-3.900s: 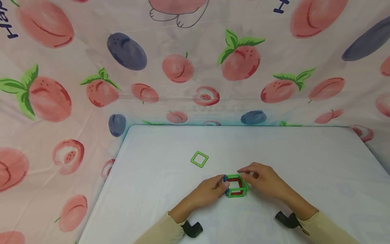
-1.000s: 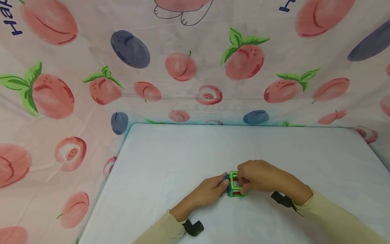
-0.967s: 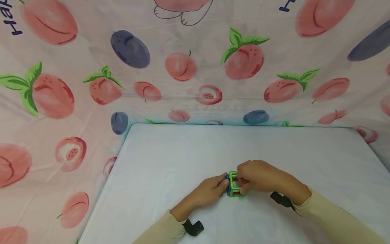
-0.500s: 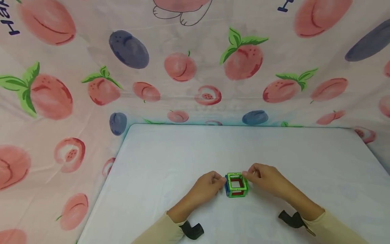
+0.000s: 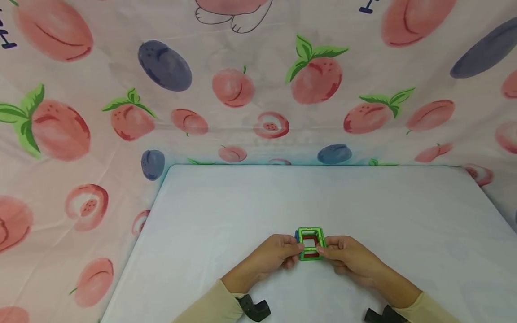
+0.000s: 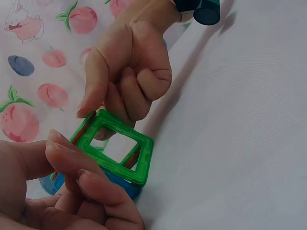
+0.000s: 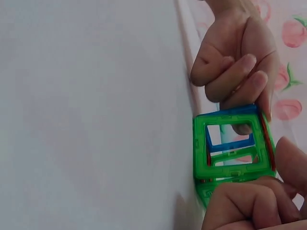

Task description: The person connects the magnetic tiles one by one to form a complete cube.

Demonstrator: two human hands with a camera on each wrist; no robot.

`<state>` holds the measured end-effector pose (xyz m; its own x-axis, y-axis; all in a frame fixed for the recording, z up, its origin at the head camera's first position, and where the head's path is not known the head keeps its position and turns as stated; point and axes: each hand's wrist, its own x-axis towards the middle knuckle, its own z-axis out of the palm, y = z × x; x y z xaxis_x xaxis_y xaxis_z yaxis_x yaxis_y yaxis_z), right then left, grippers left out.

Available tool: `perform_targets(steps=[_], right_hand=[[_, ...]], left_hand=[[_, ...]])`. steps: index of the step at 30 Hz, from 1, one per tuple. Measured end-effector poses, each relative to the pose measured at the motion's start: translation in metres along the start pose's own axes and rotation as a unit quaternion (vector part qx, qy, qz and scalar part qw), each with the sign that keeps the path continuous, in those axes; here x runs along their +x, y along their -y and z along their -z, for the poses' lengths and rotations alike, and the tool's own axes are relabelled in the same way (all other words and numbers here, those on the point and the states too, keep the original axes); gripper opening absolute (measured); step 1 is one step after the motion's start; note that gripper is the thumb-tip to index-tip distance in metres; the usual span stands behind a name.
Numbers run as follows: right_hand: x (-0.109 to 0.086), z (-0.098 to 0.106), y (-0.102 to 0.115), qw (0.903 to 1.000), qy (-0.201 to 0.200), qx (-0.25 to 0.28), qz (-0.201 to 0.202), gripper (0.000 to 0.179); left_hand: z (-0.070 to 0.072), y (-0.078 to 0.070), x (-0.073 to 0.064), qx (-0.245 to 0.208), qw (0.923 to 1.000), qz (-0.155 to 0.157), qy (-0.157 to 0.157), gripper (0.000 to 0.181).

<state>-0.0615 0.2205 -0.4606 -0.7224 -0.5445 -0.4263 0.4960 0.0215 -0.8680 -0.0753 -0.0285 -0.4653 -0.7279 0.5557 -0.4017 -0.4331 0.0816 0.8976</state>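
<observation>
A small cube of magnetic tiles [image 5: 310, 248] is between my hands, made of open square frames. Green frames show on its top and front, with a blue one on the left and red inside. My left hand [image 5: 274, 255] pinches its left side, thumb at the near top edge. Against the opposite side, my right hand [image 5: 357, 261] grips with thumb and curled fingers. The left wrist view shows the green frame [image 6: 112, 165] close up, blue below it. In the right wrist view, a green frame [image 7: 235, 171] faces the camera; fingers hide some edges.
A white table [image 5: 226, 197] lies under the hands. Behind it and along its left hangs a fruit-printed cloth [image 5: 250, 54]. Each wrist carries a black curved piece, such as the left wrist mount [image 5: 254, 308].
The loose green square from the table is gone; a green square now tops the cube. The right hand came down from the top corner to the side, and the left hand regripped.
</observation>
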Motion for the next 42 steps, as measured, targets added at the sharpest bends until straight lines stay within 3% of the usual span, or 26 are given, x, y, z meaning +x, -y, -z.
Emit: perform_targets(steps=[5,13,20,23,26,29,30,32,34,37,42], right_hand=[[0.0,-0.003,-0.001,0.9996,-0.023,0.014,0.002,0.027],[-0.001,-0.009,0.002,0.9994,-0.027,0.018,0.01,0.023],[-0.002,-0.008,0.005,0.9989,-0.039,-0.013,-0.023,0.025],[-0.002,-0.006,0.008,0.9959,-0.068,-0.04,-0.044,0.034],[0.002,-0.006,0.016,0.9791,-0.148,-0.133,-0.042,0.046],[0.01,-0.003,0.025,0.9434,-0.204,-0.261,-0.011,0.049],[0.014,-0.001,0.029,0.9337,-0.205,-0.294,-0.001,0.048],[0.022,0.006,0.034,0.9289,-0.167,-0.33,0.018,0.045],[0.031,0.013,0.038,0.9382,-0.103,-0.33,0.021,0.043],[0.042,0.02,0.04,0.958,-0.024,-0.286,-0.008,0.043],[0.053,0.022,0.043,0.978,0.015,-0.203,-0.043,0.038]], left_hand=[[0.0,0.002,0.001,-0.01,0.9999,-0.005,0.007,0.02],[-0.001,0.004,0.002,-0.004,0.9999,-0.013,0.005,0.017],[-0.002,0.004,0.003,0.013,0.9998,-0.014,0.003,0.02],[-0.001,0.004,0.003,0.016,0.9998,-0.011,0.002,0.018],[-0.001,0.003,0.003,0.019,0.9998,-0.002,-0.003,0.02],[0.0,0.002,0.003,0.019,0.9997,0.007,-0.01,0.024],[0.0,0.002,0.002,0.019,0.9997,0.01,-0.011,0.026],[0.001,0.002,0.003,0.015,0.9997,0.012,-0.012,0.027],[0.001,0.001,0.002,0.01,0.9998,0.013,-0.009,0.026],[0.0,0.001,0.002,0.001,0.9999,0.013,-0.001,0.026],[0.0,0.0,0.002,-0.013,0.9999,0.01,0.003,0.025]])
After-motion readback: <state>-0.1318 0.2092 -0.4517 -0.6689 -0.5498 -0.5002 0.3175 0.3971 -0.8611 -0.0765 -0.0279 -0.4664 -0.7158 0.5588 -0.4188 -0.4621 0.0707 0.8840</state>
